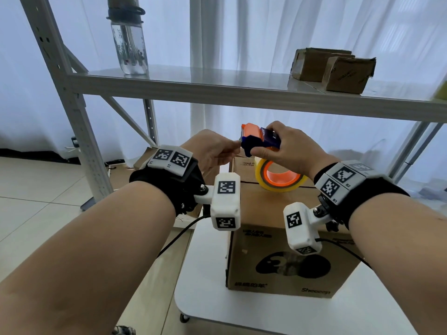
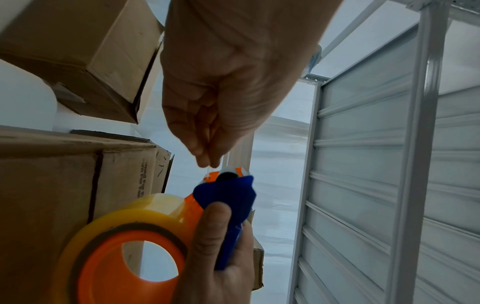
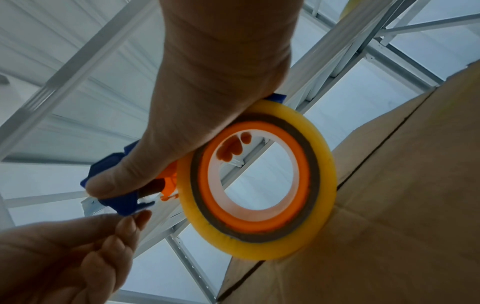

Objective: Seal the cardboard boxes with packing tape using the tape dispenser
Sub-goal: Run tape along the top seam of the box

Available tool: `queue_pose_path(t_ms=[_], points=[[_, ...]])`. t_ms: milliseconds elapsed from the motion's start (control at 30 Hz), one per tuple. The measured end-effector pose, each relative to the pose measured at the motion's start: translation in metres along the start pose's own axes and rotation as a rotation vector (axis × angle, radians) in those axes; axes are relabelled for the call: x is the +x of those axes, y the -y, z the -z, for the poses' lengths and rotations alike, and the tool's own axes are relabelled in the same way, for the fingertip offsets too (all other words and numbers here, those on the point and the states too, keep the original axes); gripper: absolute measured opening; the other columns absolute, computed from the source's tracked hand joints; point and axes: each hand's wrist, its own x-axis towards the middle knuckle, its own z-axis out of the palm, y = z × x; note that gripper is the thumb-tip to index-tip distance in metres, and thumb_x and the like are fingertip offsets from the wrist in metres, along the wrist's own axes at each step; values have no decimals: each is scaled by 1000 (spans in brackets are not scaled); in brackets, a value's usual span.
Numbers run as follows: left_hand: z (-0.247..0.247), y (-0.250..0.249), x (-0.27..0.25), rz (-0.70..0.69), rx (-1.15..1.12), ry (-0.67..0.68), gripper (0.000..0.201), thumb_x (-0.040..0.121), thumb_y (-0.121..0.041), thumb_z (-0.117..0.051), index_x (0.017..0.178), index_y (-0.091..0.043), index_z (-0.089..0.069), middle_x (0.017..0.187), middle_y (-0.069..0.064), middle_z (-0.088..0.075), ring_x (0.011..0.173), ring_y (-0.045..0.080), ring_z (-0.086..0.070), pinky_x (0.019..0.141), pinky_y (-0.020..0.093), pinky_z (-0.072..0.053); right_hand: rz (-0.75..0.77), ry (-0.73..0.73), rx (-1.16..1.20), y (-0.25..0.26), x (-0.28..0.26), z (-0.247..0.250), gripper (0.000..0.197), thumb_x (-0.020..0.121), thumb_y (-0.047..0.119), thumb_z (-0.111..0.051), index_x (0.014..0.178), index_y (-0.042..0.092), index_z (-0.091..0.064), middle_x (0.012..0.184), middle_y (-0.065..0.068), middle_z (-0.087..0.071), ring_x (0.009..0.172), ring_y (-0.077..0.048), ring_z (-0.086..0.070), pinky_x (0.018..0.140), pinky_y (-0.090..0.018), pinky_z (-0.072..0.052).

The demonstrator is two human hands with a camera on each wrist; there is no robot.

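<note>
Tape dispenser (image 1: 260, 142): gripped in right hand (image 1: 287, 151) above box (image 1: 278, 213) top, near its far edge; left hand (image 1: 212, 151) fingertips pinch at tape end. Step: freeing tape. Next: stick end over seam

A cardboard box (image 1: 278, 238) stood on a table (image 1: 205, 274), the tape dispenser (image 1: 261, 143) above it. Behind, a shelf (image 1: 217, 88) carried a water bottle (image 1: 129, 42) left and two small boxes (image 1: 333, 68) right.
</note>
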Motion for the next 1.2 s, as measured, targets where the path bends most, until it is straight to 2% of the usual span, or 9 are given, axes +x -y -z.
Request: queue_pose_path(t_ms=[100, 267, 500, 600, 800, 933, 1033, 1100, 1200], points=[[3, -3, 2, -37, 43, -53, 12, 88, -11, -66, 85, 1, -64, 70, 6, -63, 55, 9, -54, 56, 18, -49, 40, -24, -74, 2, 2, 7, 69, 75, 68, -55, 120, 17, -48, 100, -1, -56, 85, -21, -53, 72, -29, -42], [7, -1, 3, -31, 44, -86, 14, 87, -12, -67, 89, 2, -65, 69, 5, -63, 55, 9, -51, 55, 19, -46, 131, -3, -260, 7, 8, 22, 89, 61, 85, -39, 123, 22, -47, 107, -4, -59, 90, -21, -54, 78, -37, -50], [4, 8, 4, -14, 30, -98, 17, 89, -13, -65, 94, 3, -66, 73, 7, -61, 56, 10, -46, 52, 20, -41, 112, 59, -278, 11, 3, 25, 93, 61, 84, -37, 129, 21, -45, 112, -6, -59, 96, -23, -54, 84, -40, -50], [16, 19, 5, 11, 13, -135, 15, 92, -12, -60, 82, -1, -63, 67, 4, -56, 52, 10, -43, 50, 20, -38, 78, 77, -294, 1, -1, 29, 87, 67, 81, -43, 129, 20, -46, 109, -6, -58, 95, -23, -53, 85, -39, -47], [23, 29, 9, 39, 44, -161, 22, 95, -10, -51, 73, -7, -55, 63, 4, -49, 52, 12, -39, 50, 22, -33, 62, 126, -476, -9, -5, 28, 90, 65, 86, -36, 129, 24, -45, 103, -4, -57, 92, -22, -53, 80, -35, -46], [21, 32, 20, -8, 90, -200, 26, 97, -16, -50, 70, -14, -50, 64, -1, -53, 53, 10, -48, 56, 23, -42, 89, 133, -595, -5, 2, 22, 85, 68, 87, -37, 128, 27, -45, 98, -1, -55, 90, -20, -51, 78, -33, -43], [20, 36, 28, -14, -16, -239, 31, 97, -13, -51, 66, -6, -53, 45, 0, -59, 45, 11, -55, 61, 26, -50, 89, 145, -643, -1, 6, 20, 79, 70, 87, -37, 121, 27, -48, 91, 2, -50, 85, -19, -50, 73, -31, -39], [20, 42, 30, -17, -34, -243, 32, 96, -12, -52, 65, -3, -54, 44, 1, -58, 45, 13, -54, 55, 24, -50, 93, 167, -676, 3, 8, 17, 77, 71, 86, -38, 121, 28, -48, 89, 3, -50, 83, -19, -49, 73, -31, -39], [21, 60, 28, -31, 34, -234, 32, 94, -15, -57, 64, -4, -57, 50, 2, -58, 45, 12, -48, 43, 19, -41, 122, 210, -729, 7, 10, 8, 75, 71, 86, -38, 119, 29, -49, 87, 3, -49, 81, -18, -48, 73, -32, -39]])
